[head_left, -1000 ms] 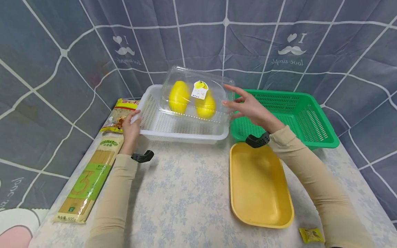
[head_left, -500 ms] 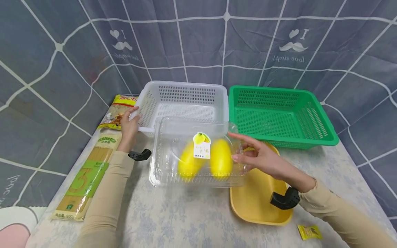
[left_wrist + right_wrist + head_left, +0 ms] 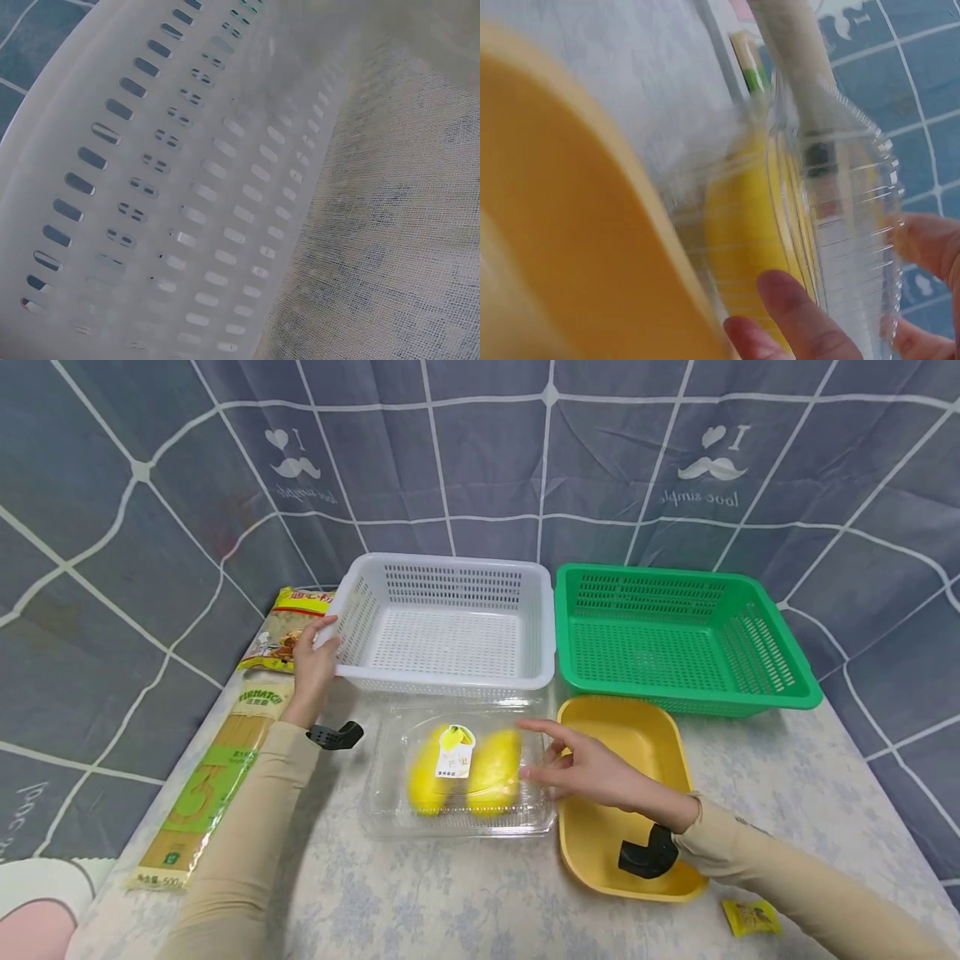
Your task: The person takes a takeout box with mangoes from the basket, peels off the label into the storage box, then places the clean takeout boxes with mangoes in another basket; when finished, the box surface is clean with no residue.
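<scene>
My left hand holds the left rim of a white slotted plastic basket. Slots of the basket's wall fill much of the left wrist view, where that hand is out of sight. In front of the basket is a clear lidded plastic box with two yellow fruits inside and a fruit label on top. My right hand grips the box by its right side. In the right wrist view, fingers lie on both sides of the box. Whether its bottom touches the table cannot be told.
A yellow tray sits under the right hand and wrist. Behind it stands a green basket. Noodle pack and pasta bag lie at left. A small yellow packet lies front right. A tiled-pattern curtain hangs behind.
My right hand has brought the clear box from above the white basket toward me and down to the area in front of it. My left hand stays on the basket's rim.
</scene>
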The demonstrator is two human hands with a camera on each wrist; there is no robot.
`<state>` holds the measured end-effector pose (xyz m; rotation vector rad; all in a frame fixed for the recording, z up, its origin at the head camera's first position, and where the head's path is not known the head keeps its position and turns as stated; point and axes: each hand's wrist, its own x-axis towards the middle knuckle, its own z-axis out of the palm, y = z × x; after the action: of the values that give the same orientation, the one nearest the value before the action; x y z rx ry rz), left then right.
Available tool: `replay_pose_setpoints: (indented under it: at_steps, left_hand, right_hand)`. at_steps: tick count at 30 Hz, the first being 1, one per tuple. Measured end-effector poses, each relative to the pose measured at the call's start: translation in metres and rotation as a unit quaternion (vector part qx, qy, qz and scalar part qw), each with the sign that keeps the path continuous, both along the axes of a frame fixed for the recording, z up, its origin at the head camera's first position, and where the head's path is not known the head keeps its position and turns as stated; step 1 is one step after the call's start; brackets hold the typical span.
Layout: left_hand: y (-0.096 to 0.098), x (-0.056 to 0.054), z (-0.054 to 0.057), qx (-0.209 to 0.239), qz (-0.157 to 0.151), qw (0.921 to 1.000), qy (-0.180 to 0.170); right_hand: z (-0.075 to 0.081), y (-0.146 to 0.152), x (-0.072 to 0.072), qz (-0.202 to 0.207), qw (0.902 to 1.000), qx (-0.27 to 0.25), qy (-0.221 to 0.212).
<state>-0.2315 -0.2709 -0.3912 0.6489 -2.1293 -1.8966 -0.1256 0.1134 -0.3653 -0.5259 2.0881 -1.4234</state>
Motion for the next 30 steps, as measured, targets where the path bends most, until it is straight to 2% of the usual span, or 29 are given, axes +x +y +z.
replay_pose_setpoints:
  at_steps: [8, 14, 23, 27, 30]
  left_hand:
    - [-0.002, 0.0, -0.001, 0.002, -0.009, 0.9999, -0.01]
    - [-0.001, 0.001, 0.001, 0.005, -0.009, 0.9999, -0.008]
    - [-0.001, 0.002, -0.001, 0.0, -0.022, 0.9997, -0.01]
    - [-0.001, 0.003, 0.001, 0.006, -0.023, 0.9997, -0.009]
    - [-0.003, 0.003, 0.002, 0.002, -0.035, 0.9994, -0.007]
  right_hand:
    - [-0.001, -0.01, 0.004, 0.016, 0.9994, 0.014, -0.027]
    - [0.002, -0.011, 0.007, 0.058, 0.9961, 0.067, 0.002]
    - [0.009, -0.015, 0.005, 0.119, 0.9802, 0.156, 0.028]
    - [0.011, -0.017, 0.006, 0.123, 0.9768, 0.168, 0.051]
    - [0.012, -0.02, 0.008, 0.114, 0.9767, 0.172, 0.059]
